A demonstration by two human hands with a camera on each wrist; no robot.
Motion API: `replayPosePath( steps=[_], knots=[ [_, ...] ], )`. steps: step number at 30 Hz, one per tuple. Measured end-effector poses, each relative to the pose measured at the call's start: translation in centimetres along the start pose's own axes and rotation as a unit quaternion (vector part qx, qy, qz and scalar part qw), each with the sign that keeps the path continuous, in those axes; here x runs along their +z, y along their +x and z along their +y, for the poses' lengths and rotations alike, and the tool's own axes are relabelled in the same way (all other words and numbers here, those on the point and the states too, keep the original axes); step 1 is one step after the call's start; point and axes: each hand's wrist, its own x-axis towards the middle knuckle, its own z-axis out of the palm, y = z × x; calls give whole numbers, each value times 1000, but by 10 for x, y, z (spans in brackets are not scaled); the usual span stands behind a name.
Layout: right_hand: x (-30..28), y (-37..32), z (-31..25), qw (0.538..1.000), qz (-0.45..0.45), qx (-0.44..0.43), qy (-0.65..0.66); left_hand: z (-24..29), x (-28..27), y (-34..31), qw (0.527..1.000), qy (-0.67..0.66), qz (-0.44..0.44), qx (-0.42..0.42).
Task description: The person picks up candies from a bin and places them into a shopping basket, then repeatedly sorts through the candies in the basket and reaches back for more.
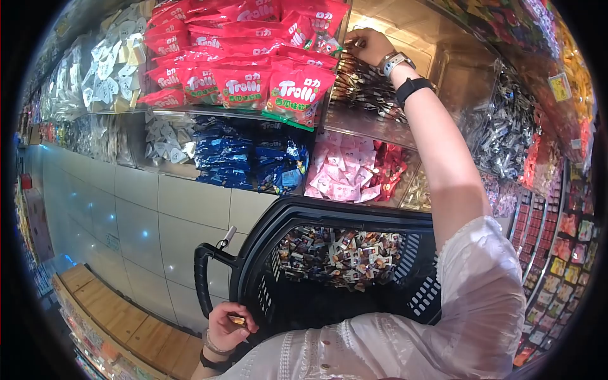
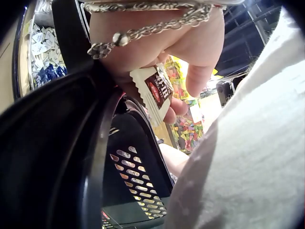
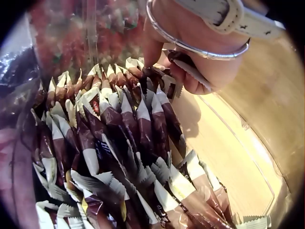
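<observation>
My left hand (image 1: 229,326) is low beside the basket's handle, fingers curled round a small wrapped candy (image 1: 237,320). The left wrist view shows this candy (image 2: 157,93) with a brown middle and cream crimped ends, held in my left hand (image 2: 157,43). Up in a clear bin, my right hand (image 1: 369,47) reaches over a pile of brown-wrapped candies (image 1: 367,85). In the right wrist view, my right hand (image 3: 200,52) grips a brown and cream wrapper (image 3: 188,67) at the far edge of neatly stacked candies (image 3: 128,124); its fingertips are partly hidden.
A black basket (image 1: 354,209) before me holds many small wrapped candies (image 1: 345,253), with its handle (image 1: 201,278) at the left. Red Trolli bags (image 1: 244,85), blue packets (image 1: 225,155) and pink packets (image 1: 342,164) fill neighbouring bins. Tiled floor (image 1: 136,221) lies to the left.
</observation>
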Motion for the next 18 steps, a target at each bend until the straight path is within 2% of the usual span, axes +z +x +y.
replayPosePath(
  steps=[2,4,8,12,14,16,18],
  knots=[
    [-1,-5,-2,1000,8,8,-21,1,1,0,1000,7,10,-4],
    [0,-8,-1,999,44,-27,2,1,2,0,1000,10,9,-2],
    [-2,-7,2,999,41,-14,22,2,3,1,1000,16,10,3],
    [-22,-19,-6,995,76,68,0,3,3,2,1000,28,0,11],
    [-37,-33,-12,988,129,73,33,3,5,1,1000,21,1,12],
    [-56,-49,-23,976,120,107,149,3,6,2,999,30,-7,25],
    [-81,-78,-48,958,139,149,203,4,6,2,999,31,18,9]
  ],
)
